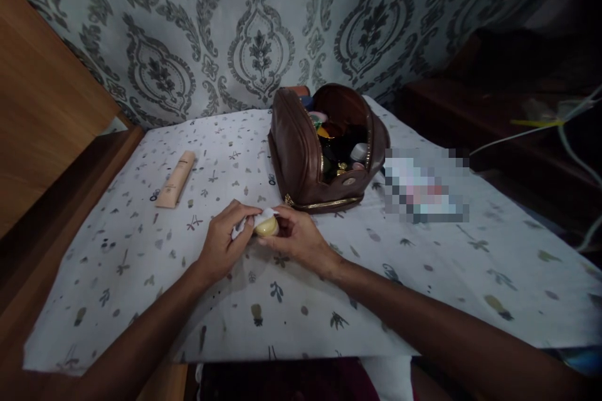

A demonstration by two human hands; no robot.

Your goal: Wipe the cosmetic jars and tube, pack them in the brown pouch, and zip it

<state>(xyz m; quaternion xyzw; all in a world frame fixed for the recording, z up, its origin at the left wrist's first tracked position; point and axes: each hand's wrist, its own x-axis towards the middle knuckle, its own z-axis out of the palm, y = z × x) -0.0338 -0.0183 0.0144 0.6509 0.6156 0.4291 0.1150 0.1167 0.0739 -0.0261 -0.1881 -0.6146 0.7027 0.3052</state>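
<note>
Near the middle of the table, my right hand (305,243) pinches a small, round, pale yellow container (267,229) between thumb and fingers. My left hand (222,239) has its fingers closed on a white wipe or tissue (239,227), which touches the container's top and left side. Just behind my hands stands a brown makeup bag (296,150), unzipped, with several small cosmetic items inside. A beige squeeze tube (176,179) lies off to the left. The underside of the container is hidden by my fingers.
A white patterned cloth (226,326) covers the table. A blurred-out flat item (426,188) lies right of the bag. Wooden furniture (51,106) borders the left side, a patterned curtain or wall covering (258,44) the back. Pale cables (517,136) hang at the right.
</note>
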